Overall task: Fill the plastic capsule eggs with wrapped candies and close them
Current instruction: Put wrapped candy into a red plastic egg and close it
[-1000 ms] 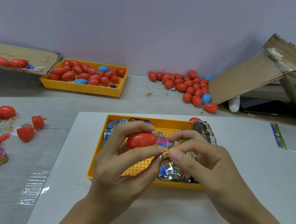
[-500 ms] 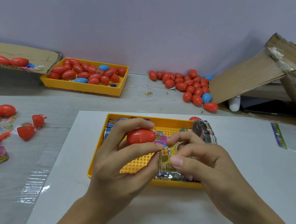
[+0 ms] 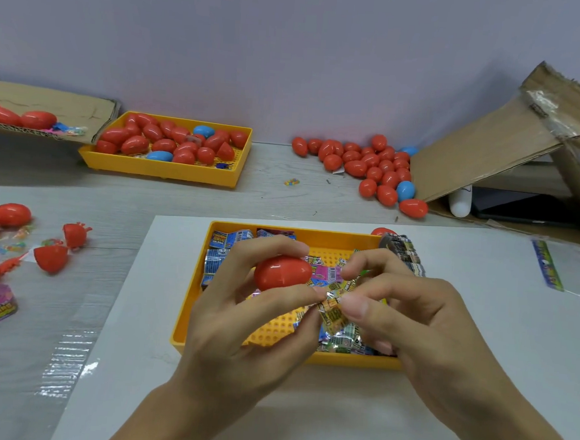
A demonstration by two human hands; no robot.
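Watching from my end, the risk I see is a fumble at the handover: the red capsule egg [image 3: 282, 273] looks shut, or nearly so, and the left hand [image 3: 240, 323] is doing two jobs, cradling the egg between curled forefinger and thumb while that same thumb tip meets the wrapped candy [image 3: 335, 309]. If I have to split the egg open while the crinkly wrapper is in the pinch, I judge either could slip and drop into the near yellow tray [image 3: 186, 315] among the other candy packets [image 3: 221, 249], or the wrapper could catch in the seam and stop the halves from snapping together. The right hand [image 3: 421, 328] is curled, thumb and forefinger pinching the candy just right of the egg, the other fingers bent above it. Both hands hover over the near tray, wrists angled inward from the bottom edge. I cannot tell whether the egg's seam is fully seated. Finished-looking eggs sit in the far yellow tray [image 3: 168, 171], and a loose heap of eggs [image 3: 371, 167] lies well behind.
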